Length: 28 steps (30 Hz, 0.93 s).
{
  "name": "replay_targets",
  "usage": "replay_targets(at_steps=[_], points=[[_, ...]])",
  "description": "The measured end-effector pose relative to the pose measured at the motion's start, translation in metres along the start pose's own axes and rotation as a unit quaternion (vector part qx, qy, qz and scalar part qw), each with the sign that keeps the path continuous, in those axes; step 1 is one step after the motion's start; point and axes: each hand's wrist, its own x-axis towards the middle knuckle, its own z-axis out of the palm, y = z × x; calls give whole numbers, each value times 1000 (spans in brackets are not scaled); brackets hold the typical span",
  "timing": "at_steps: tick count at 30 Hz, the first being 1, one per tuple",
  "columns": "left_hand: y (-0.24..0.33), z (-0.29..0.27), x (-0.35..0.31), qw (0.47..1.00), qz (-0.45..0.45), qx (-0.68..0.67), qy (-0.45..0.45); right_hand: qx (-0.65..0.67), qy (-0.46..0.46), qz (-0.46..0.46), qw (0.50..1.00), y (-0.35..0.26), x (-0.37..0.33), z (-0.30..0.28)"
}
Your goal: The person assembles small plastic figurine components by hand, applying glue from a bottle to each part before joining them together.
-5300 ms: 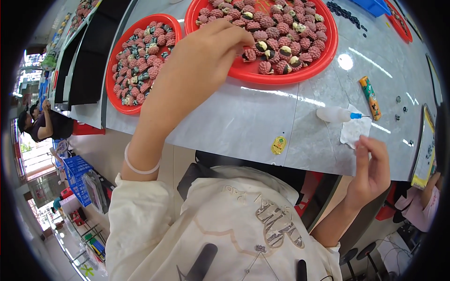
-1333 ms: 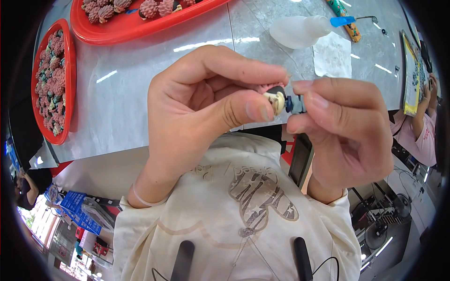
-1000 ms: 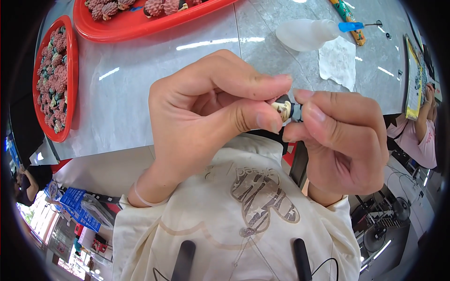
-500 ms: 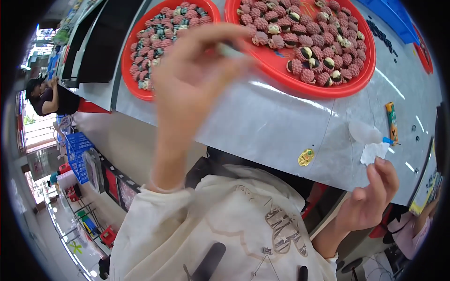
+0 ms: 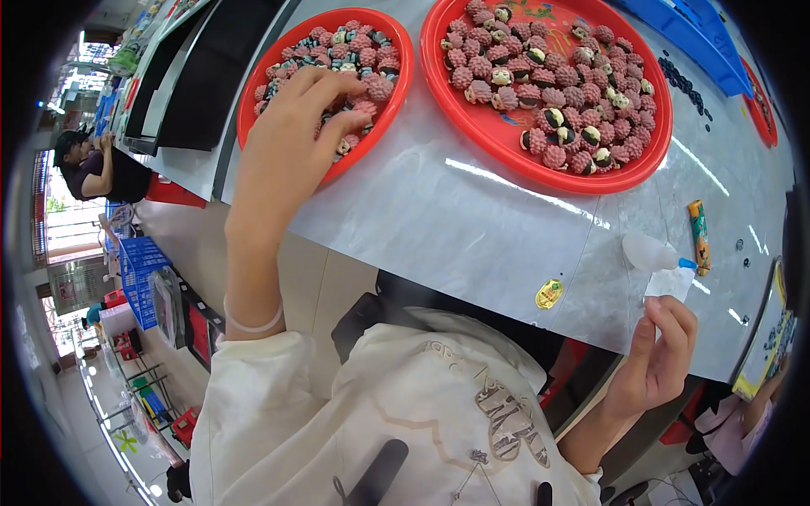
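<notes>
My left hand [image 5: 295,135] reaches over the left red tray [image 5: 408,72]. Its thumb and forefinger are apart, with no piece visible between them; the other fingertips are partly hidden. Small ridged pink pieces [image 5: 377,87] and grey-and-white ones fill that tray. Low at the right, my right hand [image 5: 658,363] is raised with loosely curled fingers and nothing discernible in it. Its fingertips overlap the lower edge of a white paper scrap [image 5: 671,285] on the table; whether they touch it I cannot tell. Beside the paper lies a translucent squeeze bottle [image 5: 648,253] with a blue tip.
A larger red tray [image 5: 472,126] holds many pink pieces with cream and black parts. Near the bottle lies an orange-and-green tube [image 5: 699,236]. A gold oval sticker [image 5: 549,293] is on the grey table [image 5: 422,211]. A blue bin [image 5: 696,42] stands far right.
My left hand has come down and left to the left tray; the small pale-green thing at its fingertips no longer shows. My right hand has shifted slightly left, its thumb nearer the forefinger.
</notes>
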Motion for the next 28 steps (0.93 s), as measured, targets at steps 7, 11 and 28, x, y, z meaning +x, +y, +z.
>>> replay_targets(at_steps=[7,11,28], points=[[8,-7,1,999,-23,-13,-22,8,20,14,1000,5,-5,2],[8,-6,6,994,106,24,29,9,37,10,999,7,-4,1],[125,61,112,895,400,59,-190,25,14,1,1000,3,1,-4]])
